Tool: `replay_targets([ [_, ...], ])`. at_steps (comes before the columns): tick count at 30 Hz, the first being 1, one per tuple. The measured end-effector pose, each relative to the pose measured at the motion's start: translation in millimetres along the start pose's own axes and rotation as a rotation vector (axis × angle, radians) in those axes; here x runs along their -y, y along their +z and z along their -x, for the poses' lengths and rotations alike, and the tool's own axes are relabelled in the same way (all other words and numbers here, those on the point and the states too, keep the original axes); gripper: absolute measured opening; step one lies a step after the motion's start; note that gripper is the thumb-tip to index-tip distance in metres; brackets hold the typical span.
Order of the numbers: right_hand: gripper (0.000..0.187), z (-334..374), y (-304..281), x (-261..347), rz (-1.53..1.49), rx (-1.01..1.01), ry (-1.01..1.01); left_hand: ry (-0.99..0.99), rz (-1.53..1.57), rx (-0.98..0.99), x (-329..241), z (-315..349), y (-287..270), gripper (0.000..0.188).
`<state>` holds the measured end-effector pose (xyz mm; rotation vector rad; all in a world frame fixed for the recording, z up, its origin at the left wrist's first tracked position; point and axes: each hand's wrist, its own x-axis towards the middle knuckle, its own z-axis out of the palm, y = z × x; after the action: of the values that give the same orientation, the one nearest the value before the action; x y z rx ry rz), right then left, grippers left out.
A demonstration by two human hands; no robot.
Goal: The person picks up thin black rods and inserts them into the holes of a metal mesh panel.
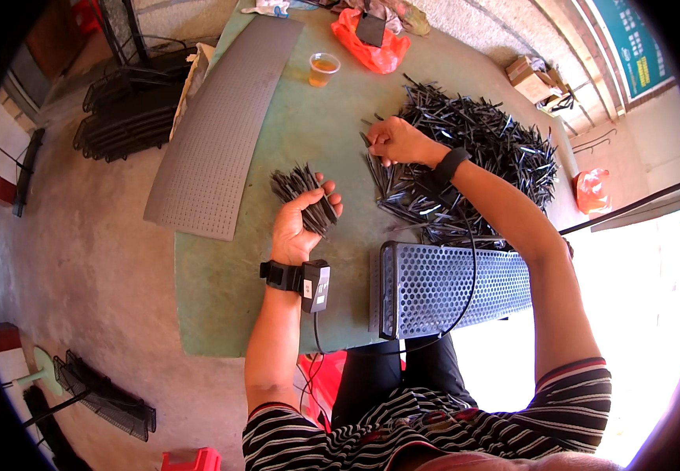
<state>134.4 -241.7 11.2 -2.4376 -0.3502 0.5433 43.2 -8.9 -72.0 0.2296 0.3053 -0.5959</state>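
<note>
My left hand (293, 234) is wrapped around a bundle of thin black strips (299, 187), whose ends stick out past the thumb and fingers. Its fingertips curl round the right side of the bundle. Farther right, my right hand (404, 142) is pinched at the left edge of a large heap of loose black strips (490, 143). A short dark strip (366, 140) shows at its fingertips; most of that grip is hidden by the fingers. Several strips lie scattered on the green table (222, 306) just below this hand.
A black perforated metal box (453, 282) stands at the near right edge. A long grey perforated sheet (214, 133) lies along the left side. At the back are a plastic cup of amber liquid (323, 71) and a red plastic bag (371, 49). A cable (473, 271) hangs across the box.
</note>
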Motion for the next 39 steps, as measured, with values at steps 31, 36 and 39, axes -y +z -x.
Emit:
replay_targets([
  [31,0.029,-27,66,70,0.297,0.169,0.274,0.06,0.089,0.057,-13,-2,-12,0.031],
  [36,0.012,-30,65,59,0.319,0.213,0.298,0.001,0.026,0.019,-6,-2,-4,0.029],
  [39,0.007,-13,42,56,0.328,0.067,0.106,-0.065,-0.024,0.005,-3,-2,-3,0.028],
])
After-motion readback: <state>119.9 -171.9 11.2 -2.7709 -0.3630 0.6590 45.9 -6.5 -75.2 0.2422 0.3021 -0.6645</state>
